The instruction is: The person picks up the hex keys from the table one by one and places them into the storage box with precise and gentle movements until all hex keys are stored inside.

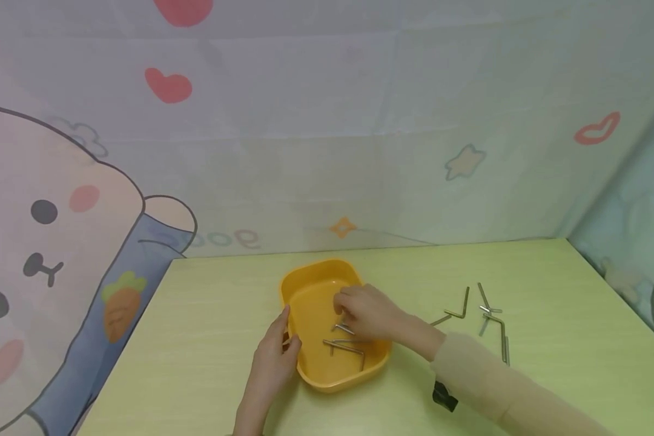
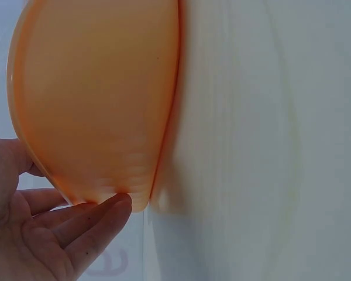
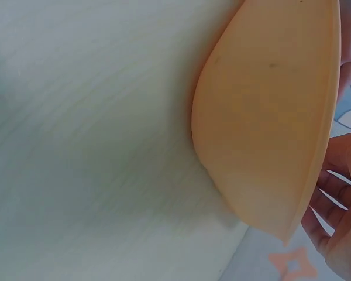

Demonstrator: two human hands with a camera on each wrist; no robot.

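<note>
Tray (image 1: 305,303) — long axis running away from person

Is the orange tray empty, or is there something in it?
Not empty. The orange tray holds a few metal hex keys, and the right hand reaches inside over them.

Beige sleeve (image 1: 501,381) on the right arm, small black clip (image 1: 444,396) beneath; left forearm bare.

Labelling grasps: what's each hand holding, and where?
Left hand rests straight fingers on the orange tray left rim. Right hand is inside it over the hex keys; grip unclear.
</note>
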